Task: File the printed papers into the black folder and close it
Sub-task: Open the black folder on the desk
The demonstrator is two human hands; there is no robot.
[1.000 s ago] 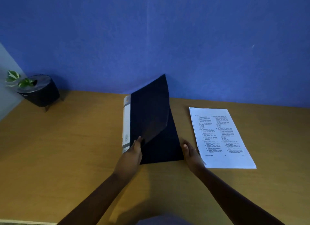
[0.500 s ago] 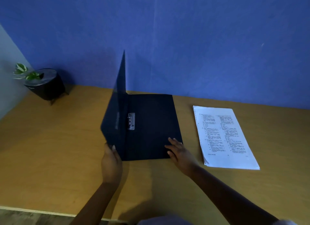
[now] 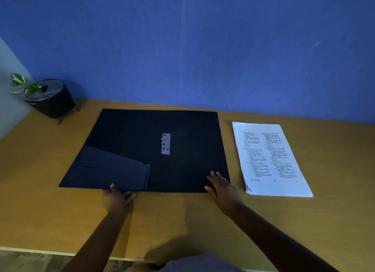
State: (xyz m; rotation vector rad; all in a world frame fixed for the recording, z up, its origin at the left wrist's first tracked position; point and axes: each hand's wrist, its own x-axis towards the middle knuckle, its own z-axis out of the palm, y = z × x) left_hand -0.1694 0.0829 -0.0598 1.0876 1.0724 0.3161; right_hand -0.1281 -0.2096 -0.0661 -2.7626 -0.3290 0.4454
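The black folder [image 3: 188, 129] lies fully open and flat on the wooden desk, a silver metal clip [image 3: 165, 143] at its spine and a diagonal pocket [image 3: 113, 170] on the left flap. My left hand [image 3: 116, 197] pinches the near edge of the left flap, thumb on top. On the folder's near right corner rests my right hand [image 3: 222, 187], flat with its fingers spread. A stack of printed papers [image 3: 269, 160] sits on the desk just right of the folder, untouched.
A black round pot with a green and white plant [image 3: 49, 99] stands at the desk's back left corner. A blue wall [image 3: 203, 48] runs along the back. The desk's near edge [image 3: 50, 251] is at the bottom left.
My left hand swung the front cover from upright down to the left, so the folder now lies flat open. My right hand stayed on the near right corner.
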